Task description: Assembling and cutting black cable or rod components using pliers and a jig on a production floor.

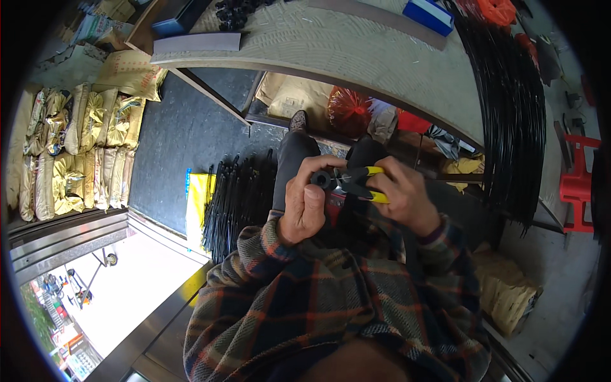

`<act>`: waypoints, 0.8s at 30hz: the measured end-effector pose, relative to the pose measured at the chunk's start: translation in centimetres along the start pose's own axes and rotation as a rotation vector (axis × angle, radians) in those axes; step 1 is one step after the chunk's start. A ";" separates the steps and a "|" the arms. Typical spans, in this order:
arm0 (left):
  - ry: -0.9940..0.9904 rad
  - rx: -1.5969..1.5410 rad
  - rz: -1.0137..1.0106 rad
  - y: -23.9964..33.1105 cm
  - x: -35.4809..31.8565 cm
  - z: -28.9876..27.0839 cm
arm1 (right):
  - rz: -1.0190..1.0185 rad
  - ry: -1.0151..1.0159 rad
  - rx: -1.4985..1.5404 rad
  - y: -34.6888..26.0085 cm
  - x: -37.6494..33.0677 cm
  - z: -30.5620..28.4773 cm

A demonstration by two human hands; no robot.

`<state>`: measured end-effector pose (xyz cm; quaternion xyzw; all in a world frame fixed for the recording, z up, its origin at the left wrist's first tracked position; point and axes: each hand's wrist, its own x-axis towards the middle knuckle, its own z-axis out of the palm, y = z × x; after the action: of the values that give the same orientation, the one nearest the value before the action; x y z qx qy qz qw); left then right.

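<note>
Both hands meet below the bench [382,63]: left hand [305,204] pinches a small black part [321,179], right hand [404,194] squeezes yellow-handled pliers [356,184], lying crosswise, nose pointing left at it. Black rods [238,197] lie on the floor at left, a wire bundle [509,121] at right.

Left hand [305,207] is wrapped around a small black round part [321,179], thumb up, held close to the chest. Right hand [404,194] squeezes yellow-handled pliers [359,183], their nose right at that part. Beyond them, a bundle of black rods [238,197] lies on the dark floor [178,134], under the pale surface [356,57].
</note>
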<state>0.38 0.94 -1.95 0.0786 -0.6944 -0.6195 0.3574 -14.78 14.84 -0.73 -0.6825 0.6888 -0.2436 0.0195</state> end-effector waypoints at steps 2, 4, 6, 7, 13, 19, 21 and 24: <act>0.065 0.015 -0.040 -0.2 0.1 0.2 | 0.101 0.079 0.297 -0.3 0.2 2.3; 0.123 0.020 -0.071 -0.6 0.6 0.2 | 0.307 0.072 0.752 -0.8 0.4 3.6; 0.199 0.044 -0.135 -0.8 1.2 0.2 | 0.503 0.071 1.203 -0.5 2.3 2.6; 0.241 0.035 -0.117 -1.5 1.2 0.3 | 0.591 0.178 1.223 0.3 4.7 1.0; 0.055 0.081 -0.179 -0.7 1.8 0.2 | 0.528 0.568 0.669 14.8 18.5 -3.5; 0.111 -0.001 -0.198 -1.6 2.7 -1.5 | 0.517 0.320 -0.371 22.3 28.8 -1.6; 0.128 -0.044 -0.214 -1.8 3.2 -2.0 | 0.497 0.235 -0.424 23.3 30.1 -1.2; 0.123 -0.068 -0.228 -2.3 3.7 -2.6 | 0.491 0.138 -0.484 24.5 31.4 -0.4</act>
<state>-1.54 -3.67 -2.63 0.1828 -0.6362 -0.6733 0.3293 -39.84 -16.05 0.31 -0.4633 0.8699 -0.1069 -0.1312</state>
